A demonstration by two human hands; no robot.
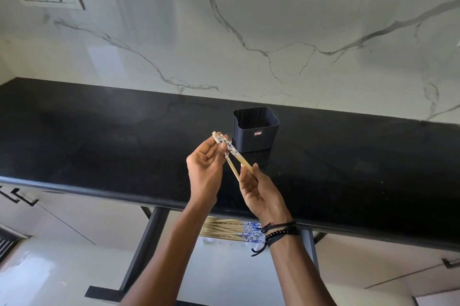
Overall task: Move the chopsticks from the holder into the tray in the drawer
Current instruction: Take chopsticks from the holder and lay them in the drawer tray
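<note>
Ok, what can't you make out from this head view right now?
- Holder floor: hidden by its near wall, so leftover chopsticks cannot be ruled out.
- Tray chopsticks: partly covered by the countertop edge and right wrist.
- Holder label: too small to read.
- Held pair: tips hidden inside the right hand.

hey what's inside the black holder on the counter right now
The holder looks empty: only its dark inner walls show, with no chopsticks above the rim. Its floor is hidden by the front wall, so anything lying flat there can't be seen.
</note>
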